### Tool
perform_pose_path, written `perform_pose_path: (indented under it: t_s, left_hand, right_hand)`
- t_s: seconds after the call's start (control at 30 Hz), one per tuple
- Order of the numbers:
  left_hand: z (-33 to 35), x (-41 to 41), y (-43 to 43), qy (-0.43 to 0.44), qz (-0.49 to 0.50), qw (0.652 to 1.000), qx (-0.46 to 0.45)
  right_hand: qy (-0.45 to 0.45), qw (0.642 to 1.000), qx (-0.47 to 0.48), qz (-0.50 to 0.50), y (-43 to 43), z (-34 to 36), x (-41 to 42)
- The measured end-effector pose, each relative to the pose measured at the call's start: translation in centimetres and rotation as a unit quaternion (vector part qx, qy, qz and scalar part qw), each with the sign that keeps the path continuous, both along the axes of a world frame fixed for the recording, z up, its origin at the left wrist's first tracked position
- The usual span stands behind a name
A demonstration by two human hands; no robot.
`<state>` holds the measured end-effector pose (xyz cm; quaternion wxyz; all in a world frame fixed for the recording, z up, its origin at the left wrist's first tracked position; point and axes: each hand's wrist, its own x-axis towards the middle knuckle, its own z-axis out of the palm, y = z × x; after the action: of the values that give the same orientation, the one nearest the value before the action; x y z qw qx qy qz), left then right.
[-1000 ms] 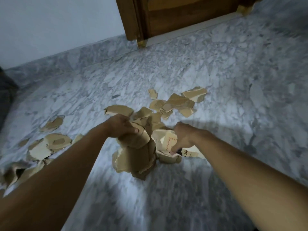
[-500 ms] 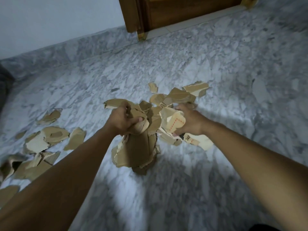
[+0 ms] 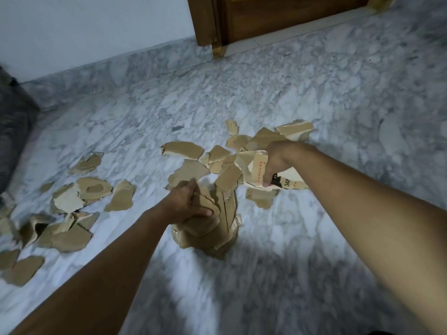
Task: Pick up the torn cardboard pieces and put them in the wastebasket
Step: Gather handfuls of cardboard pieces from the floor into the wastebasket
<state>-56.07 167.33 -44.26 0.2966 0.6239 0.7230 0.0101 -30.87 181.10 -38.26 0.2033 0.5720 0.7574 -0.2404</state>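
Torn brown cardboard pieces lie scattered over the marble floor. My left hand [image 3: 191, 204] is closed around a thick bundle of cardboard pieces [image 3: 217, 228] that hangs below it, held above the floor. My right hand [image 3: 275, 163] grips a few pieces with red dashes and black print [image 3: 256, 170], just beyond and right of the bundle. More loose pieces [image 3: 271, 139] lie on the floor behind my right hand, one large piece [image 3: 183, 151] sits at centre, and another scatter [image 3: 79, 197] spreads at the left. No wastebasket is in view.
A wooden door and frame [image 3: 266, 15] stand at the top. A white wall [image 3: 84, 27] with a marble skirting runs along the far left. A dark grey object [image 3: 12, 131] sits at the left edge. Marble floor [image 3: 338, 105] stretches to the right.
My right hand has moved forward and right, toward the far pieces, carrying its printed pieces. My left hand, still holding the bundle, has drawn back toward me and apart from the right hand.
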Motion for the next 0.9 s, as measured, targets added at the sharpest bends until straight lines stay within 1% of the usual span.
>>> perform_pose_path:
  t_s: [0.07, 0.13, 0.27, 0.33, 0.4, 0.5, 0.57, 0.63, 0.7, 0.77, 0.87, 0.9]
  left_hand:
    - [0.1, 0.3, 0.3, 0.006, -0.015, 1.0, 0.0]
    - [0.4, 0.5, 0.7, 0.007, -0.02, 1.0, 0.007]
    - [1.0, 0.4, 1.3, -0.006, -0.017, 1.0, -0.008]
    - [1.7, 0.0, 1.9, -0.024, -0.008, 1.0, 0.004]
    - [3.0, -0.5, 2.5, -0.037, 0.013, 0.999, 0.034]
    - [4.6, -0.4, 2.7, -0.031, 0.042, 0.992, 0.115]
    - [4.4, 0.1, 2.4, -0.002, 0.047, 0.983, 0.179]
    - [3.2, 0.5, 1.9, 0.032, 0.031, 0.975, 0.216]
    - [2.0, 0.8, 1.8, 0.062, 0.002, 0.976, 0.208]
    - [1.8, 0.8, 2.2, 0.075, -0.017, 0.981, 0.177]
    - [3.1, 0.7, 3.2, 0.061, -0.029, 0.99, 0.126]
    - [3.7, 0.6, 3.5, 0.058, -0.029, 0.99, 0.124]
  right_hand:
    - [-0.02, 0.999, -0.027, -0.019, 0.2, 0.4, 0.6]
    - [-0.012, 0.998, -0.034, -0.043, 0.4, 0.5, 1.6]
    - [0.08, 0.992, -0.021, -0.09, -0.2, 0.9, 3.3]
    - [0.116, 0.989, -0.031, -0.088, -0.6, 1.0, 3.3]
    - [0.111, 0.991, -0.044, -0.063, -1.2, 0.2, 2.6]
    - [0.075, 0.995, -0.051, -0.038, -3.2, -2.6, 0.9]
    - [0.067, 0.997, -0.011, -0.046, -4.6, -4.7, 0.2]
    - [0.079, 0.995, 0.026, -0.056, -5.6, -5.7, -0.1]
    - [0.089, 0.994, 0.031, -0.062, -5.6, -5.9, 0.0]
    - [0.098, 0.993, 0.026, -0.065, -5.6, -6.0, 0.0]
    - [0.118, 0.991, -0.025, -0.064, -5.2, -5.5, 0.4]
    - [0.12, 0.99, -0.046, -0.056, -4.8, -5.1, 0.7]
